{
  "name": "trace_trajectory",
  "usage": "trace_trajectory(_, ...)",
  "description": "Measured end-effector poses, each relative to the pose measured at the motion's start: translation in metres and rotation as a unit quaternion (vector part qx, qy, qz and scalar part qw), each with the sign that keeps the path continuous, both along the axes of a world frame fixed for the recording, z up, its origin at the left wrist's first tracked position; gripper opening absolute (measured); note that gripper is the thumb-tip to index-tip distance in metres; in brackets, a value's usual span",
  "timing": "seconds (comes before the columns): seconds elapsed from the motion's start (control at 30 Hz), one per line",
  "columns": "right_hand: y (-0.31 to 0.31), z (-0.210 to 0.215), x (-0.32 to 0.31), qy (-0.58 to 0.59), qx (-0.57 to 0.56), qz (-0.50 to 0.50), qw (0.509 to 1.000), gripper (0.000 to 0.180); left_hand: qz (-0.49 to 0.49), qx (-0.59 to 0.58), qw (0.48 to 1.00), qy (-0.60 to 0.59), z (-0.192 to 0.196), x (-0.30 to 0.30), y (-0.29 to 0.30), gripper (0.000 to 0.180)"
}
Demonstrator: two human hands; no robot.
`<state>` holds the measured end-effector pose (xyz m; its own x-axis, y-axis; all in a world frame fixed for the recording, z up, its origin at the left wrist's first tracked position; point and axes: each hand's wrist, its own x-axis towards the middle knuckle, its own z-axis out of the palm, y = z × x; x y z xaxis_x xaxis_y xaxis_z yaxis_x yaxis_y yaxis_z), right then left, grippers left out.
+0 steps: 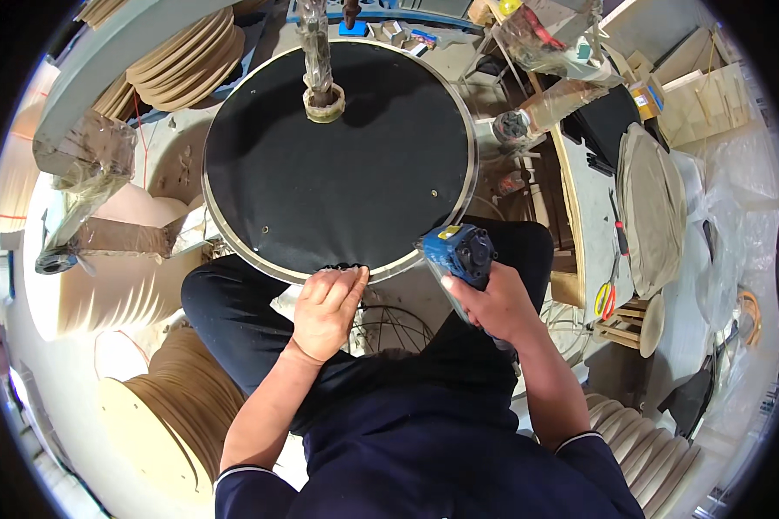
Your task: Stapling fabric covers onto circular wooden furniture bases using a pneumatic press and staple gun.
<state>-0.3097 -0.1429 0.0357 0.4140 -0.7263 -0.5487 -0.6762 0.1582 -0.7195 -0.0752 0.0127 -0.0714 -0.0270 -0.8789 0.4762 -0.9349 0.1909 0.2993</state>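
Head view: the left hand (325, 313) has its fingers together, clamped on the black cover (346, 190) at the near rim of the disc (253, 260). The right hand (504, 303) is clamped around a blue tool (459, 253), its nose at the near-right rim; contact cannot be told. Scissors (607, 297) lie on the right-hand surface (593, 246). Beyond, a wrapped post (317, 52) overlaps the disc's far part.
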Motion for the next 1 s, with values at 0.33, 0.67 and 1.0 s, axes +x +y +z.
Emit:
trace_trajectory(0.33, 0.002, -0.009, -0.003, 0.008, -0.052, 0.030, 0.998, 0.032, -0.004, 0.000, 1.000, -0.006, -0.004, -0.016, -0.010, 0.054)
trace_trajectory(0.67, 0.001, -0.001, 0.002, 0.068, -0.024, 0.053, 0.996, 0.040, -0.016, 0.010, 1.000, 0.009, -0.003, -0.031, -0.017, 0.056)
trace_trajectory(1.0, 0.007, -0.008, 0.004, -0.007, -0.065, 0.055, 0.996, 0.032, -0.085, 0.019, 0.995, 0.056, -0.001, -0.032, -0.025, 0.042)
